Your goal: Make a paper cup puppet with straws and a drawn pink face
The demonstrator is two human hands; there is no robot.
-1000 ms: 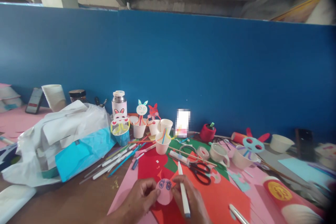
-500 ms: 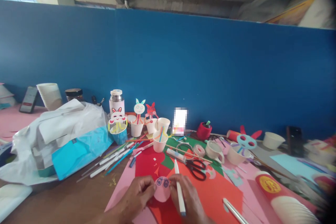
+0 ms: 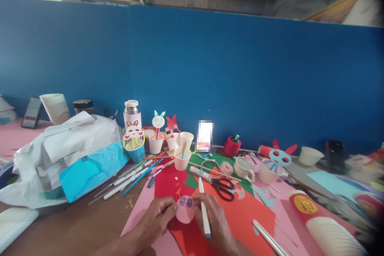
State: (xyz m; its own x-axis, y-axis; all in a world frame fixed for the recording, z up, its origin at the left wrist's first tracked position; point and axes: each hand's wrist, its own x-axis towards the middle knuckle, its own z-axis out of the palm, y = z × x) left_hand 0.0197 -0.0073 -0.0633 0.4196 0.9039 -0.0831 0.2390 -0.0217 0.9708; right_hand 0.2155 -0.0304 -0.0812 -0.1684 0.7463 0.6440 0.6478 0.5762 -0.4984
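Observation:
A round pink paper cutout (image 3: 185,213) with two drawn eyes and lashes is held in front of me, over sheets of red paper (image 3: 240,224). My left hand (image 3: 162,214) pinches its left edge between thumb and fingers. At the right edge, my right hand (image 3: 212,214) grips it too, with a white marker (image 3: 204,212) lodged among the fingers, its blue-tipped end toward me. Just beyond lie black-handled scissors (image 3: 223,189), a glue stick (image 3: 200,173) and a tape roll (image 3: 226,168).
Paper cups with animal faces, such as a rabbit-faced cup (image 3: 135,148), stand along the back. A plastic bag (image 3: 102,136) with blue paper lies left, beside several pens (image 3: 132,178). Stacked cups (image 3: 333,234) lie right. A blue partition (image 3: 240,68) rises behind.
The view has shifted very slightly. Both hands keep their hold on the pink cutout, and the marker stays in the right hand.

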